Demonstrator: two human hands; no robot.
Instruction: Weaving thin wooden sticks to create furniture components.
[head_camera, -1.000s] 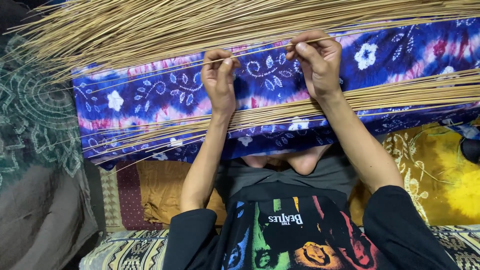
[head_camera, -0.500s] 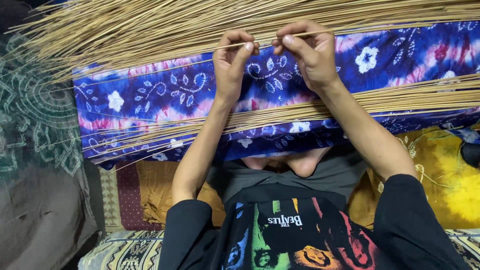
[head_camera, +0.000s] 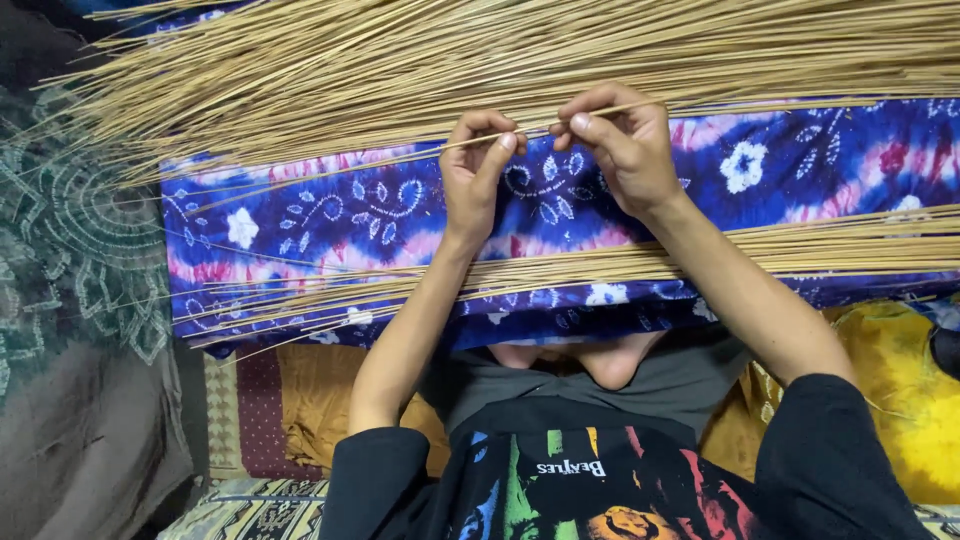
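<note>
My left hand (head_camera: 480, 175) and my right hand (head_camera: 625, 150) are close together, and both pinch one thin tan stick (head_camera: 540, 130) between thumb and fingers. The stick runs left to right above a blue and purple tie-dye cloth (head_camera: 330, 220) spread over my lap. A big pile of the same thin sticks (head_camera: 420, 60) lies just beyond my hands, fanning out to the left. A smaller bundle of sticks (head_camera: 820, 245) lies across the cloth, over my forearms' line, nearer to me.
A dark green patterned cloth (head_camera: 70, 260) covers the left side. A yellow cushion or cloth (head_camera: 900, 400) sits at the lower right, an ochre one (head_camera: 310, 400) under the tie-dye cloth, and a patterned mat (head_camera: 250, 510) at the bottom left.
My two hands have come closer together along the single stick, the right hand sliding left and the left hand rising a little. The stick piles have not shifted.
</note>
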